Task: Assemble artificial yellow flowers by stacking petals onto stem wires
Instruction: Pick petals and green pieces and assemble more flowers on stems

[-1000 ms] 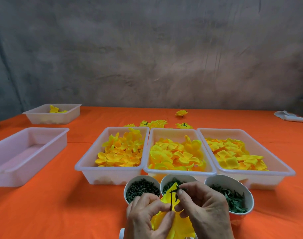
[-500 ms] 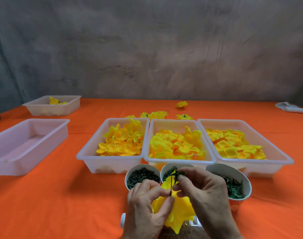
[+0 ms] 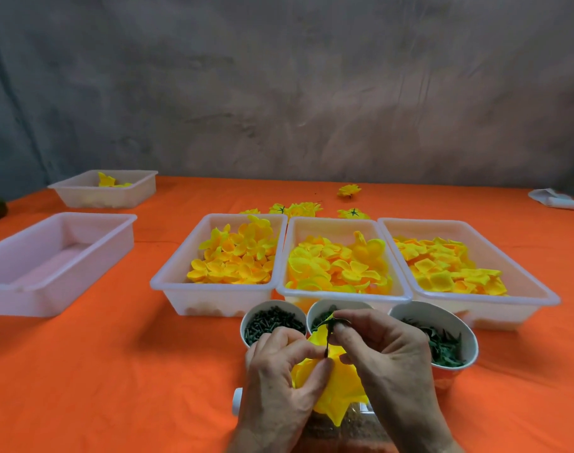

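left hand [image 3: 280,384] pinching floppy yellow fabric petal stack [image 3: 336,384]; right hand [image 3: 382,351] pinching thin dark green stem wire [image 3: 327,342] upright through stack.

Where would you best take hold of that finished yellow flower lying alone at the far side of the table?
Probably by its outer petals, coming straight down from above. The lone flower lies flat on the orange tablecloth, apart from the others, with no stem visibly sticking out to pinch. A light pinch across the ruffled head with one hand seems best; its soft petals would crush under a hard squeeze.
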{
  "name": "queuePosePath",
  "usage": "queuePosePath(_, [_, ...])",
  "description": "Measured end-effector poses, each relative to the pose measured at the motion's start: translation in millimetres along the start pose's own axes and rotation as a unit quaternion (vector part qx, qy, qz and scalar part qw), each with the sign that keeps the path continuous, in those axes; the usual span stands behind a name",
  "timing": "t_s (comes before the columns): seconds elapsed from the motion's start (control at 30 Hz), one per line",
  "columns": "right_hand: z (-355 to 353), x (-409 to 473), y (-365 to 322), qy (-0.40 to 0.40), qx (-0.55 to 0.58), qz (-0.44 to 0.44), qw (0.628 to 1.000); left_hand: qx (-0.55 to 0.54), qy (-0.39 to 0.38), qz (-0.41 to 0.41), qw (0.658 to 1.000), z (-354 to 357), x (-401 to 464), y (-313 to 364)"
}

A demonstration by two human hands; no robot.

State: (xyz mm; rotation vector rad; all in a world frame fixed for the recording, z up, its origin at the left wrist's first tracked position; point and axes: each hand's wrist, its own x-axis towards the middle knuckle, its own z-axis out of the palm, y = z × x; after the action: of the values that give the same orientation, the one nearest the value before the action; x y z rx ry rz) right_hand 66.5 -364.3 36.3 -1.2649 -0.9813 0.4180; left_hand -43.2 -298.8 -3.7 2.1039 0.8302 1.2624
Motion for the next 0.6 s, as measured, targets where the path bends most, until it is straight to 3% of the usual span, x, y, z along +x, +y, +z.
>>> queuePosePath(0.6, [4.7, -4.3, 8.7, 0.016, -0.057, -0.161, 0.985, -0.026, -0.015, -0.025, 0.999, -3.0, -1.7, 4.9])
